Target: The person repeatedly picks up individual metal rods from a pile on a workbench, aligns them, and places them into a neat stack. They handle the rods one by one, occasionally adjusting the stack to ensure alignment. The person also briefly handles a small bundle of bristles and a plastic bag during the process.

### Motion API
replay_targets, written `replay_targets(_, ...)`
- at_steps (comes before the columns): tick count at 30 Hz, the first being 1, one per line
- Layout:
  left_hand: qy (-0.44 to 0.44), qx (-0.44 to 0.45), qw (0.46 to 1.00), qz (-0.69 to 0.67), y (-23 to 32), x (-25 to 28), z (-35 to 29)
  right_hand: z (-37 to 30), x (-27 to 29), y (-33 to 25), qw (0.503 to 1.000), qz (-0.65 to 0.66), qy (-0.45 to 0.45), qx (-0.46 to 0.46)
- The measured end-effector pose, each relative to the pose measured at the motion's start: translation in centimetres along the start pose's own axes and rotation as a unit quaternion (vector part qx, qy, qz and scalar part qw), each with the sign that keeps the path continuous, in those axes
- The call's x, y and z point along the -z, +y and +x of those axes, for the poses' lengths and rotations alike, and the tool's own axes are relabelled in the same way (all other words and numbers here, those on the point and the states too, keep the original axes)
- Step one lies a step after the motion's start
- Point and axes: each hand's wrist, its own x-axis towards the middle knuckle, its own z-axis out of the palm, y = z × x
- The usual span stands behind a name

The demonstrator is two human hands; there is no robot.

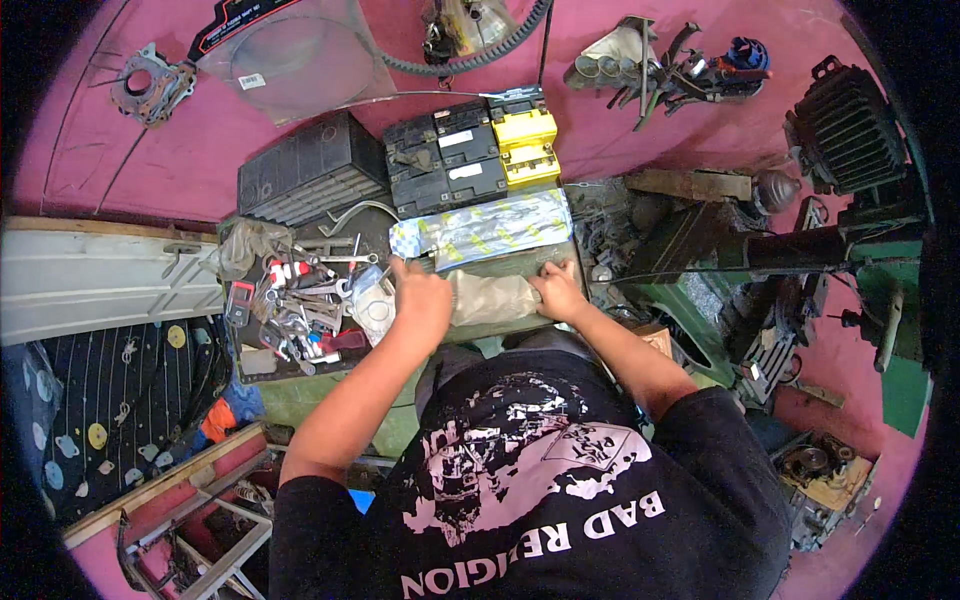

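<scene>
Between my hands, on the green bench top [505,327], lies a beige wrapped bundle [495,298], longish and creased like cloth or soft plastic. My left hand [422,300] is closed at its left end, and the curled fingers are partly hidden. At the right end my right hand [558,288] grips it with bent fingers. What is inside the bundle does not show. Just beyond it rests a long package [495,228] in shiny silver-blue wrapping with yellow marks.
Spanners and other loose tools [310,300] crowd the bench's left side. Black batteries [440,160], two yellow batteries [527,150] and a dark ribbed box-like stack [315,170] line the back. A green machine [690,280] stands at the right. Parts hang on the pink wall.
</scene>
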Motion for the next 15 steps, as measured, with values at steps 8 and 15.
replay_targets(8, -0.067, -0.078, 0.986, 0.132, 1.0, 17.4, -3.7, 2.7, -2.5, -3.0, 0.973, 0.166, 0.154, 0.032)
replay_targets(15, 0.151, -0.097, 0.971, -0.160, -2.1, 15.8, -2.6, 3.3, -4.9, -3.5, 0.957, 0.234, 0.169, -0.031)
